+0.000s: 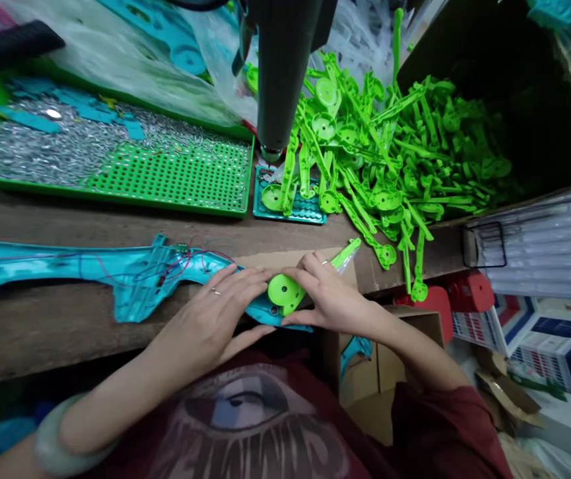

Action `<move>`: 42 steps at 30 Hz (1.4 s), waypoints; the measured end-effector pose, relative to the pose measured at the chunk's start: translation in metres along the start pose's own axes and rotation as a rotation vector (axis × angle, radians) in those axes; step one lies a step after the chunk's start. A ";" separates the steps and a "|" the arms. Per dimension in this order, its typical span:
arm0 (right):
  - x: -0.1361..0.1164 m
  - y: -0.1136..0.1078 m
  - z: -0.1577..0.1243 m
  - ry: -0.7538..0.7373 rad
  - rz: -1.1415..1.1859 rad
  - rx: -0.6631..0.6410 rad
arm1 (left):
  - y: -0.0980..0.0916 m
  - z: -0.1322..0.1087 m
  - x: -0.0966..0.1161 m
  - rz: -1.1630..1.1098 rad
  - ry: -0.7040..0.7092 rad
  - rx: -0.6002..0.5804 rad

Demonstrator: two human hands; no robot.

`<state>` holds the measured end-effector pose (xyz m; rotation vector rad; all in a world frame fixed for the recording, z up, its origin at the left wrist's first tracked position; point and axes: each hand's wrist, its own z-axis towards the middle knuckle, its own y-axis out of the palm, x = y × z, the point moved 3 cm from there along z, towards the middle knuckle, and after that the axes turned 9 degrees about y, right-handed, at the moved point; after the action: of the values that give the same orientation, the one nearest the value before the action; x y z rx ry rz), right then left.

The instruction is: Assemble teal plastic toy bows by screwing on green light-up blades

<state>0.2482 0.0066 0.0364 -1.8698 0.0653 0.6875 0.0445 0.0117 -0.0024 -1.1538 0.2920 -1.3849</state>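
Observation:
A long blue plastic shell half point(90, 266) lies along the bench's front edge, with thin red and dark wires and a small green circuit board point(182, 249) on it. My left hand point(215, 306) grips the shell's right end, fingers over the top and thumb along the near edge. My right hand point(328, 296) is closed on a bright green plastic lever point(285, 293). The lever's round end rests on the blue shell, and its narrow arm sticks out beyond my fingers to the upper right. My fingers hide part of both pieces.
A green tray point(176, 179) of small metal screws stands at the back left. The dark barrel of a screwdriver machine point(283, 73) hangs over a small teal tray point(305, 211). Green levers point(390, 153) spill from a cardboard box point(515, 73) at right. Red bins point(470, 293) stand below.

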 end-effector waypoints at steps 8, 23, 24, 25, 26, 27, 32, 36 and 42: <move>0.006 0.001 -0.005 -0.015 0.207 0.006 | 0.004 0.002 0.002 0.113 0.186 -0.052; 0.004 -0.084 -0.009 -0.180 1.290 0.749 | 0.017 0.004 0.008 0.046 0.308 -0.064; 0.011 -0.074 -0.001 -0.162 1.292 0.740 | 0.017 0.004 0.009 0.054 0.302 -0.052; 0.019 -0.063 0.007 -0.108 1.299 0.717 | 0.017 0.004 0.009 0.060 0.297 -0.040; 0.028 -0.053 0.014 -0.024 1.308 0.687 | 0.018 0.004 0.010 0.066 0.292 -0.032; 0.036 -0.045 0.020 0.066 1.322 0.648 | 0.018 0.004 0.010 0.069 0.284 -0.026; 0.064 -0.043 0.018 0.201 1.318 0.661 | 0.017 0.006 0.010 0.036 0.266 0.010; 0.076 -0.033 0.018 0.176 1.178 0.673 | 0.016 0.006 0.009 0.043 0.279 0.038; 0.061 -0.068 0.029 0.086 0.887 1.042 | 0.012 0.015 0.014 0.179 0.336 0.021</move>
<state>0.3109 0.0760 0.0569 -0.7824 1.1333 0.9029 0.0664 0.0042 0.0018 -0.8519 0.6044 -1.4152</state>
